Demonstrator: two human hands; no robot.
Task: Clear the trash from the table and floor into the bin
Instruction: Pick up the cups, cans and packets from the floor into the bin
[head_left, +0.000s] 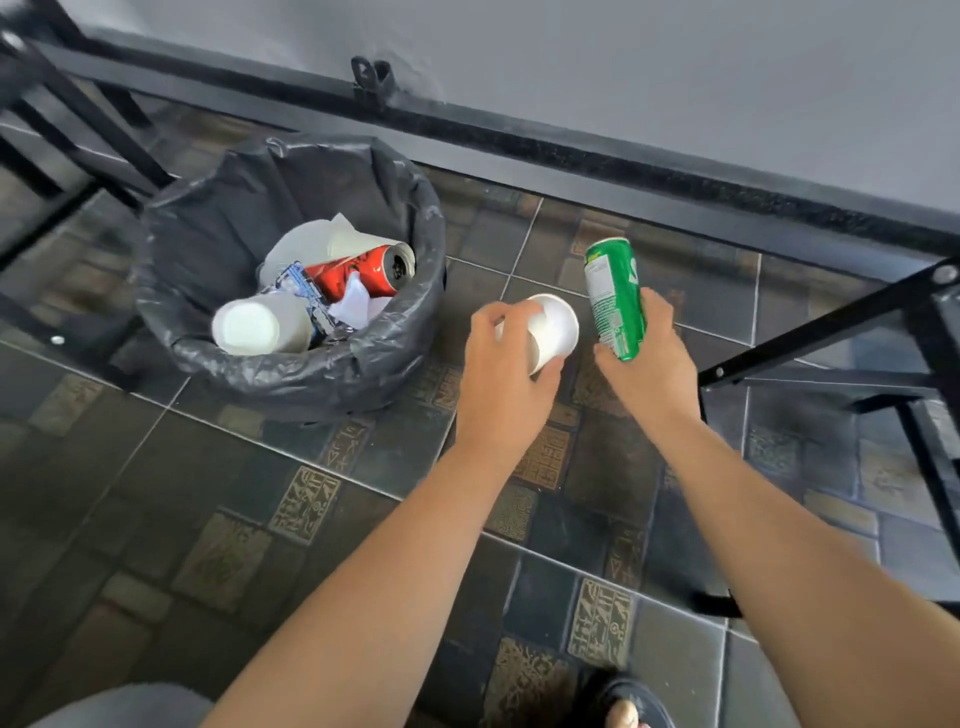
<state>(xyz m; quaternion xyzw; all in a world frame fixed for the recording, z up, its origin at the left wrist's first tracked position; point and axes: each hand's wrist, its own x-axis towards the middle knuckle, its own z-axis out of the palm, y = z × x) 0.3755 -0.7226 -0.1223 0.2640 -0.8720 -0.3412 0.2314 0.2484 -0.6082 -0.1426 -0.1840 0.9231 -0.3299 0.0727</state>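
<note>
1. Nearest, at 6 o'clock: sandalled foot (626, 709) on the tiled floor (218, 519); both forearms reaching forward from there.
2. Left hand (506, 364), just past frame centre: clamped round a white paper cup (553, 330), thumb below, fingers over the rim. Cup tilted, mouth facing up toward the camera and 1 o'clock, base hidden in the palm.
3. Right hand (649, 358), at 3 o'clock of the left: clamped on the lower end of a green can (615, 299). Long axis near upright, top end pointing to 12 o'clock with a slight lean to 11. Hands near each other, not touching.
4. Further off, at 10 o'clock of the hands: bin (171, 249) lined with a black bag, holding a red can (358, 273) lying on its side, white cups and crumpled wrappers.
5. Far, 12 to 3 o'clock: black metal frame bars; no worktop surface identifiable.
6. Assessment: well advanced. Several items binned; cup and can held beside the bin, not yet over it. No loose trash visible on the floor shown; elsewhere cannot tell.
</note>
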